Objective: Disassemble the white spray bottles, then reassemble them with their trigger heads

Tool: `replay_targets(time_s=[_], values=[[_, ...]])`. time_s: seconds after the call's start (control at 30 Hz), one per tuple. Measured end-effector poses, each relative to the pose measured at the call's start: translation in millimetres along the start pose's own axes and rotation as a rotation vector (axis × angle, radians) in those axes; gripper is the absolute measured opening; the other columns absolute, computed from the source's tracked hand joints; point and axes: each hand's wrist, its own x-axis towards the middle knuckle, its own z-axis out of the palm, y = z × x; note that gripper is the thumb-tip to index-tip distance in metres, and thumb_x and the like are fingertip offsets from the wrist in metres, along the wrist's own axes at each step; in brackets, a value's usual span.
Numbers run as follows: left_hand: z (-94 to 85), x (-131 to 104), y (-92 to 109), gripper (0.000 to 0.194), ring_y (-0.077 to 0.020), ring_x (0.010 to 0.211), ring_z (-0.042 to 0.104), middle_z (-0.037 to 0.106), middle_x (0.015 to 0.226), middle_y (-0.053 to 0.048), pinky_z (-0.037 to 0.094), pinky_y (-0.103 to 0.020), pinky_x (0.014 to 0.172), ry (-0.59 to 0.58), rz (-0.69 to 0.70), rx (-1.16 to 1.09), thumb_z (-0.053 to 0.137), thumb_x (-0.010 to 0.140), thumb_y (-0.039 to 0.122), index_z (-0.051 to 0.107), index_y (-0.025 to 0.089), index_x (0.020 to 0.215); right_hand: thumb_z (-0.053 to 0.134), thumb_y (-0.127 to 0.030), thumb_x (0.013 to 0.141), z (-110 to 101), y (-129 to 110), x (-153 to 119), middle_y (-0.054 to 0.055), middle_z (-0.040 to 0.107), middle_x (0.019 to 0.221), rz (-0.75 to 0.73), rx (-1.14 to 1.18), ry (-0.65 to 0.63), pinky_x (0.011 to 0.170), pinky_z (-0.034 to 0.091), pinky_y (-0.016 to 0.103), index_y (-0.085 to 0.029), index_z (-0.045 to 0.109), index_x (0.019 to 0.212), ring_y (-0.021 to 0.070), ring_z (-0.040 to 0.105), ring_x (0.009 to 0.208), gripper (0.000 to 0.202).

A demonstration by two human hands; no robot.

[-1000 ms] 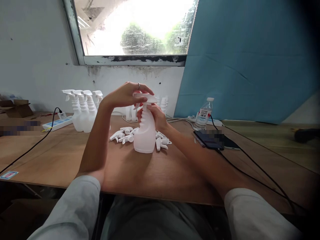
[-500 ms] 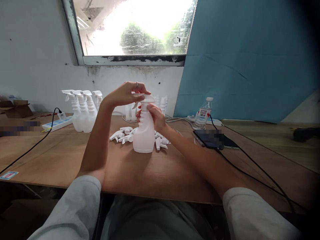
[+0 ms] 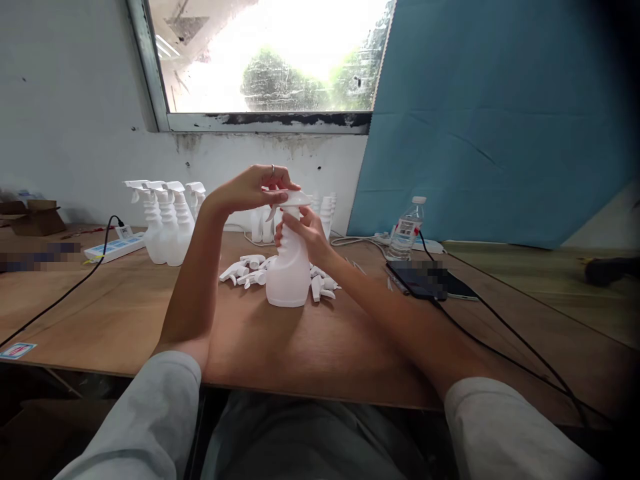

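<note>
A translucent white spray bottle (image 3: 289, 280) stands upright on the wooden table in front of me. On its top sits a white trigger sprayer head (image 3: 295, 198). My left hand (image 3: 263, 187), with a ring on one finger, is closed over the sprayer head from above. The fingers of my right hand (image 3: 309, 230) wrap around the bottle's neck, just under the head. Several loose white trigger heads (image 3: 250, 268) lie in a pile behind and beside the bottle, partly hidden by it.
Several spray bottles with heads (image 3: 169, 227) stand at left, by a power strip (image 3: 115, 247). Further bottles (image 3: 257, 225) stand behind my hands. To the right are a water bottle (image 3: 407, 230), a phone (image 3: 417, 279) and black cables (image 3: 520, 333). The table's front edge (image 3: 320, 399) is close to me.
The fingers of my right hand have shifted across the neck, with the thumb further left. My left hand stays on the sprayer head, and the bottle stands in the same place.
</note>
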Motion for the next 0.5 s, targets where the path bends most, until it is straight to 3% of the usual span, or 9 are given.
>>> replay_targets(time_s=[0.1, 0.27, 0.4, 0.5], values=[[0.2, 0.0, 0.3, 0.022, -0.0154, 0.089, 0.063, 0.070, 0.108, -0.010, 0.051, -0.029, 0.081, 0.012, 0.009, 0.026, 0.061, 0.082, 0.032, 0.065, 0.014, 0.094, 0.062, -0.048, 0.084, -1.0, 0.5, -1.1, -0.001, 0.062, 0.071, 0.020, 0.046, -0.020, 0.053, 0.053, 0.030, -0.020, 0.046, 0.096, 0.0144, 0.062, 0.058, 0.035], [2.4, 0.7, 6.0, 0.020, -0.0164, 0.091, 0.061, 0.071, 0.107, -0.009, 0.050, -0.031, 0.083, 0.055, 0.001, 0.085, 0.061, 0.081, 0.033, 0.065, 0.015, 0.090, 0.074, -0.040, 0.076, -1.3, -0.2, -1.2, -0.004, 0.063, 0.070, -0.014, 0.000, 0.023, 0.050, 0.051, 0.029, -0.023, 0.039, 0.092, 0.0147, 0.062, 0.055, 0.042], [2.2, 0.5, 7.3, 0.021, -0.0178, 0.096, 0.062, 0.071, 0.105, -0.009, 0.049, -0.031, 0.085, 0.035, 0.003, 0.061, 0.061, 0.081, 0.033, 0.065, 0.015, 0.090, 0.064, -0.050, 0.081, -1.8, 0.3, -0.6, 0.000, 0.065, 0.073, 0.034, 0.064, -0.018, 0.052, 0.053, 0.031, -0.022, 0.042, 0.096, 0.0156, 0.063, 0.058, 0.039], [1.7, 0.5, 5.9, 0.023, -0.0171, 0.093, 0.062, 0.071, 0.105, -0.009, 0.050, -0.030, 0.081, 0.031, -0.006, 0.053, 0.060, 0.080, 0.034, 0.066, 0.015, 0.092, 0.069, -0.049, 0.078, -0.9, 0.4, -0.2, -0.002, 0.063, 0.070, 0.036, 0.007, 0.015, 0.050, 0.052, 0.029, -0.021, 0.044, 0.097, 0.0142, 0.061, 0.056, 0.043]])
